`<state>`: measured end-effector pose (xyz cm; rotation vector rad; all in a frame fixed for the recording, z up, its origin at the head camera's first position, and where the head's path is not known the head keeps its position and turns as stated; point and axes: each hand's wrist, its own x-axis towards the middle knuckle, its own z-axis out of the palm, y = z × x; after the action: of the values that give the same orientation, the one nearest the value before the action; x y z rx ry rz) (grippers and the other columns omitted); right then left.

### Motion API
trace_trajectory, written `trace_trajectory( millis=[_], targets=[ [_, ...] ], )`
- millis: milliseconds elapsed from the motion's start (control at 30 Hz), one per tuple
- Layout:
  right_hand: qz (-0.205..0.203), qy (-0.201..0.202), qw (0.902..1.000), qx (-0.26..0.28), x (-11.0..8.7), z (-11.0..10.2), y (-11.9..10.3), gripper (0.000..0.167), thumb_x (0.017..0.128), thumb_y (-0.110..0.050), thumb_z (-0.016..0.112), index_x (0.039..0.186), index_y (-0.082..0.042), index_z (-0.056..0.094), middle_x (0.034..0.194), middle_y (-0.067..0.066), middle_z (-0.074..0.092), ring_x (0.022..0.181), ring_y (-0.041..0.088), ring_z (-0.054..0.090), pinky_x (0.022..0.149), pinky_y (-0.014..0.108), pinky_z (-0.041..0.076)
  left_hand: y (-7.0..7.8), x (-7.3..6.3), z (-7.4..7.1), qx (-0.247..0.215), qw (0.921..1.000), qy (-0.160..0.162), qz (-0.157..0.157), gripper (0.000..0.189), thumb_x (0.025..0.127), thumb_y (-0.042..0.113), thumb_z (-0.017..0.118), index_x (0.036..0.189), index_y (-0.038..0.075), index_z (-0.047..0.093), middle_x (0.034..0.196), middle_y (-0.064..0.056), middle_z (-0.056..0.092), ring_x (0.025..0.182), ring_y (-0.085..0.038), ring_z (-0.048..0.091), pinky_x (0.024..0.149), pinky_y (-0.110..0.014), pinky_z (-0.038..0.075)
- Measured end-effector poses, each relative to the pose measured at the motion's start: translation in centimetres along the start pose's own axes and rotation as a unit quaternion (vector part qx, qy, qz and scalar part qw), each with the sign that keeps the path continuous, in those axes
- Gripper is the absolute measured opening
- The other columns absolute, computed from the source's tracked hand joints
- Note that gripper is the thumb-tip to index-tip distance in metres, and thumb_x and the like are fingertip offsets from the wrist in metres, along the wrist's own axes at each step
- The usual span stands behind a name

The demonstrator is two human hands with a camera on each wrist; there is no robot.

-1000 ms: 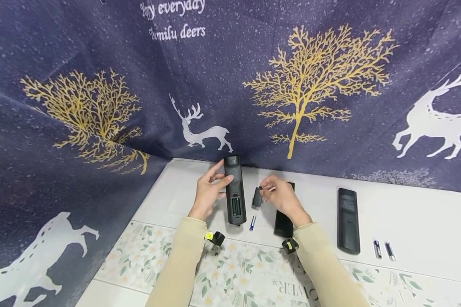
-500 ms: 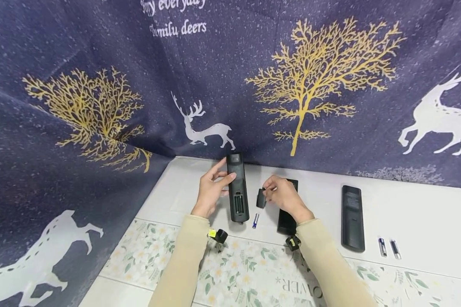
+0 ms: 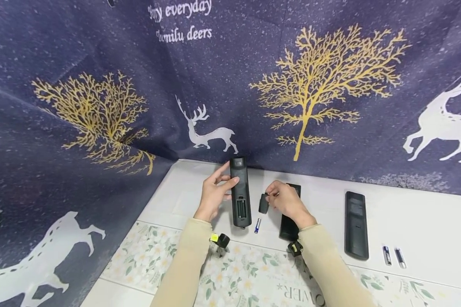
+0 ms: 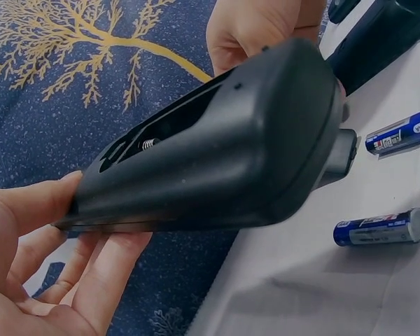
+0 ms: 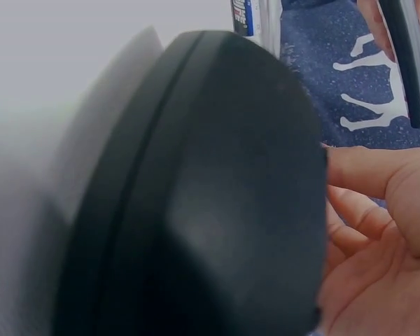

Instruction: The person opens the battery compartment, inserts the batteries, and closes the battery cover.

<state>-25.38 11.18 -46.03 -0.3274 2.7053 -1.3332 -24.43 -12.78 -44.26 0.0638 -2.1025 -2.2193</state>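
Observation:
My left hand (image 3: 213, 196) holds a black remote control (image 3: 239, 185) upright, its back facing me. Its battery compartment (image 3: 241, 209) is uncovered, and a metal spring (image 4: 148, 144) shows inside in the left wrist view. To its right, my right hand (image 3: 288, 202) pinches a small black battery cover (image 3: 264, 203) between thumb and fingers. One blue-and-silver AAA battery (image 3: 257, 226) lies on the table below the cover. The left wrist view shows two such batteries beside the held remote, the nearer battery (image 4: 380, 227) hidden from the head view.
A second black remote (image 3: 289, 228) lies partly under my right hand and fills much of the right wrist view. Farther right lie a third remote (image 3: 356, 226), face down, and two batteries, a blue battery (image 3: 386, 256) and its neighbour (image 3: 400, 258). A dark printed cloth (image 3: 215, 85) hangs behind the table.
The head view has shifted slightly. Both hands keep hold of the same remote and cover in about the same places.

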Motion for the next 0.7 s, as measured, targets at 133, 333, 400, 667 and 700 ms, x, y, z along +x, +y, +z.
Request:
trace_trajectory(
  millis=[133,333,400,667,700],
  targets=[
    [0.0,-0.001,0.9999,-0.012,-0.06,0.09,0.26,0.013,0.098,-0.001,0.072,0.111,-0.001,0.069,0.1,0.012,0.074,0.072,0.019,0.069,0.065,0.034,0.058,-0.1,-0.02,0.01,-0.001,1.0,-0.002,0.0,0.064,0.094,0.016,0.085,0.152,0.028,0.062,0.121,-0.016,0.065,0.083,-0.029,0.074,0.067,-0.034,0.064],
    [-0.002,-0.004,0.9996,-0.027,-0.12,0.44,0.07,0.013,0.098,-0.002,0.073,0.11,-0.003,0.07,0.103,0.011,0.073,0.083,0.021,0.068,0.068,0.034,0.057,-0.01,-0.16,-0.24,-0.004,1.0,-0.005,-0.002,0.064,0.095,0.013,0.084,0.153,0.027,0.061,0.12,-0.015,0.063,0.086,-0.023,0.074,0.07,-0.034,0.065],
    [0.01,-0.013,0.9997,-0.02,-0.25,0.6,0.0,0.013,0.098,-0.003,0.073,0.111,-0.003,0.07,0.104,0.011,0.073,0.083,0.021,0.068,0.066,0.034,0.058,0.02,-0.38,-0.31,-0.001,1.0,-0.003,-0.007,0.064,0.094,0.013,0.084,0.153,0.027,0.061,0.119,-0.014,0.063,0.086,-0.021,0.074,0.068,-0.033,0.064],
    [0.008,-0.006,0.9987,-0.051,-0.14,0.24,-0.07,0.011,0.097,-0.003,0.074,0.108,-0.004,0.071,0.101,0.009,0.073,0.085,0.022,0.067,0.074,0.038,0.056,0.03,0.06,0.0,-0.006,1.0,-0.003,-0.003,0.064,0.094,0.016,0.085,0.153,0.028,0.061,0.121,-0.015,0.064,0.085,-0.025,0.074,0.068,-0.032,0.064],
    [0.008,-0.008,0.9986,-0.051,-0.17,0.32,-0.03,0.01,0.097,-0.003,0.074,0.107,-0.004,0.071,0.1,0.008,0.073,0.085,0.022,0.067,0.074,0.038,0.056,-0.02,0.03,-0.05,-0.006,1.0,-0.002,-0.005,0.064,0.094,0.016,0.085,0.153,0.028,0.061,0.121,-0.015,0.064,0.084,-0.025,0.074,0.068,-0.032,0.064]
  ],
)
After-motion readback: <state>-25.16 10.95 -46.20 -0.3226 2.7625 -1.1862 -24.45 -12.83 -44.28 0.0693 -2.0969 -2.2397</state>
